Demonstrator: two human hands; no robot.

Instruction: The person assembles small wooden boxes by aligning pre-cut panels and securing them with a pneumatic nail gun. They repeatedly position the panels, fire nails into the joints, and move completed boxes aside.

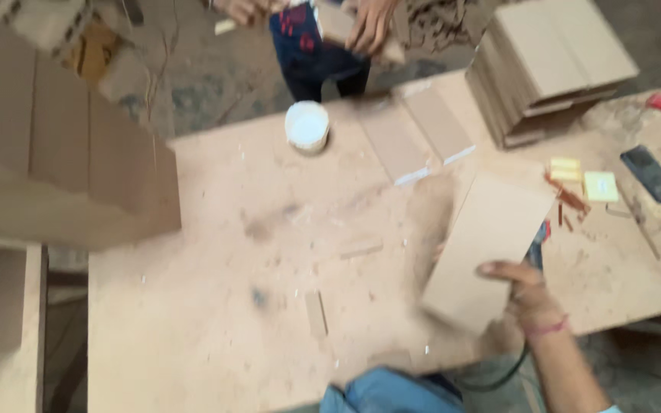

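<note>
My right hand (516, 284) grips a plain light-brown rectangular panel (487, 245) by its lower right edge and holds it tilted over the workbench (231, 306). A pink band circles that wrist. A brown smear (431, 226) lies against the panel's left edge. It looks like my left hand in fast motion, and its fingers are too blurred to read.
A white tub (307, 126) stands at the bench's far edge. Flat strips (395, 145) and a stack of boards (545, 69) lie at the far right, with yellow blocks (600, 186) and a black slab (650, 173). Another person's hands (369, 27) hold a board across the bench. A large board (63, 153) leans at the left.
</note>
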